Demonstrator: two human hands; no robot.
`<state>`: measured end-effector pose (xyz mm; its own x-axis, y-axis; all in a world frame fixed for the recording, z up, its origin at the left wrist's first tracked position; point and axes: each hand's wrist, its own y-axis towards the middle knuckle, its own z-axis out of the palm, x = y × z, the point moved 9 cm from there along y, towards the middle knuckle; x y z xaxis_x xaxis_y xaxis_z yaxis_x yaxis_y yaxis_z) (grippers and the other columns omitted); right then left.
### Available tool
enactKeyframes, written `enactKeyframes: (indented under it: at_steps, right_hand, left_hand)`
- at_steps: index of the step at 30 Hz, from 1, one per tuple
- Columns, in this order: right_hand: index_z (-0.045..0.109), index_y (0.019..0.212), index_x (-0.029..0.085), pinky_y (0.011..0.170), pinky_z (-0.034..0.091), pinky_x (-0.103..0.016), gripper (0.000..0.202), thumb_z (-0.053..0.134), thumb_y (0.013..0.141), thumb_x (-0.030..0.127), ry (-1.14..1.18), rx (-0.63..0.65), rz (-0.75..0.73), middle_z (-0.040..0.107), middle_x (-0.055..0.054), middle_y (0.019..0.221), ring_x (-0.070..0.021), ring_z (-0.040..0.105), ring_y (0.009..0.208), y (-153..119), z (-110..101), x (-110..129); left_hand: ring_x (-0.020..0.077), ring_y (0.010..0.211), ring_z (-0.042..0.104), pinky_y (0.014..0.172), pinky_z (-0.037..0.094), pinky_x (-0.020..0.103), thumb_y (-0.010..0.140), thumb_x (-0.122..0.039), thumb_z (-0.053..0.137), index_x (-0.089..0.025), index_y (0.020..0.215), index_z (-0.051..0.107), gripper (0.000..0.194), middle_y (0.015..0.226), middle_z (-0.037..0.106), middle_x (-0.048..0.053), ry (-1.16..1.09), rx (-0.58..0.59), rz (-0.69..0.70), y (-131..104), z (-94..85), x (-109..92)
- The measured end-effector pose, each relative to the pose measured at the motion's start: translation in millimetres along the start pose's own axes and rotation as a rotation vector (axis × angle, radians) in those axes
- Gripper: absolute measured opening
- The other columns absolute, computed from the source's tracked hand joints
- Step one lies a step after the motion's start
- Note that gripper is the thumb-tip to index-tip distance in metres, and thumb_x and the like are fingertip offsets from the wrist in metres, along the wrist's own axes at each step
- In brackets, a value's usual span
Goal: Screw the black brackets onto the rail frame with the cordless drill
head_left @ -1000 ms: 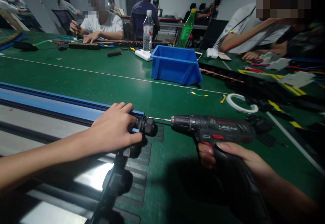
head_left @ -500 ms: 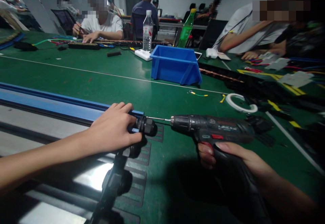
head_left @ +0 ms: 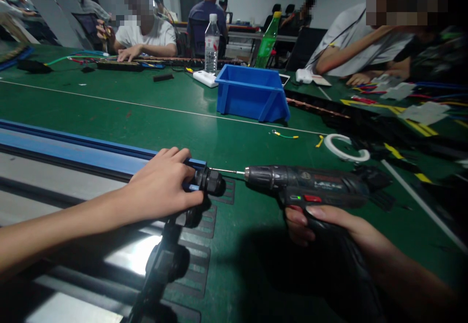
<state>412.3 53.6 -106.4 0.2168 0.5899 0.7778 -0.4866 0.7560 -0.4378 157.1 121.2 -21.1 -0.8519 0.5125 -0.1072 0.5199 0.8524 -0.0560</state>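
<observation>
My left hand (head_left: pixel 164 181) is wrapped over the right end of a long blue and grey metal profile assembly (head_left: pixel 91 153), beside a black cable gland (head_left: pixel 212 181). Below it, more black glands line the end of the assembly. My right hand (head_left: pixel 329 220) grips a black cordless drill (head_left: pixel 310 181) by its handle, with a finger at the red trigger. A green light glows on the drill. Its long thin bit (head_left: pixel 226 171) points left, and the tip reaches the profile's end just above the gland.
A blue bin (head_left: pixel 252 93) stands beyond, with a clear bottle (head_left: pixel 212 45) and green bottle (head_left: pixel 268 40) behind it. A white ring (head_left: pixel 345 148), short yellow-green wires (head_left: pixel 285 135) and black harness parts lie right. Two people in white shirts sit opposite.
A green light has come on at the drill. Both hands keep nearly the same places. Across the table, one person's raised hand has moved a little left and up.
</observation>
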Motion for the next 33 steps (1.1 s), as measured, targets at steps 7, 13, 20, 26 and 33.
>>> enactKeyframes:
  at_steps: [7,13,20,26,33]
  right_hand:
    - [0.073,0.087,0.014,0.069,0.05,-0.028,0.028,0.07,0.086,0.042,0.088,0.015,0.008,0.059,-0.005,0.077,-0.0159,0.056,0.071,2,-5,-3]
    - [0.074,0.087,0.013,0.068,0.052,-0.028,0.029,0.074,0.083,0.042,0.109,0.01,-0.005,0.06,-0.006,0.079,-0.0158,0.058,0.07,4,-8,-3]
    - [0.071,0.079,0.014,0.065,0.051,-0.028,0.028,0.08,0.077,0.04,0.116,-0.041,-0.002,0.053,-0.001,0.075,-0.014,0.053,0.067,2,9,8]
    - [0.067,0.075,0.014,0.062,0.047,-0.027,0.03,0.073,0.083,0.042,0.069,-0.008,-0.014,0.049,0.0,0.065,-0.013,0.046,0.061,4,11,7]
    - [0.067,0.076,0.014,0.064,0.049,-0.028,0.03,0.074,0.081,0.043,0.047,-0.025,0.002,0.052,-0.001,0.067,-0.0143,0.051,0.064,3,10,7]
  left_hand:
    - [0.0313,0.101,0.055,0.09,0.044,0.049,0.087,-0.054,0.06,-0.02,0.08,0.076,0.038,0.108,0.058,0.011,0.006,0.002,-0.001,0,-0.9,-1]
    - [0.0312,0.099,0.055,0.088,0.044,0.048,0.087,-0.054,0.06,-0.02,0.079,0.075,0.038,0.105,0.058,0.011,0.013,0.001,-0.003,0,-1.0,-1]
    - [0.0303,0.098,0.054,0.087,0.044,0.047,0.087,-0.054,0.06,-0.019,0.079,0.075,0.038,0.104,0.057,0.011,0.008,0.0,-0.007,0,-2.0,-1]
    - [0.0301,0.097,0.054,0.088,0.044,0.047,0.086,-0.054,0.061,-0.02,0.077,0.074,0.038,0.102,0.057,0.01,0.001,-0.004,-0.002,-1,-1.6,-1]
    - [0.0298,0.097,0.054,0.088,0.044,0.047,0.086,-0.054,0.061,-0.02,0.077,0.074,0.037,0.101,0.057,0.009,-0.01,-0.005,-0.008,0,-1.0,0]
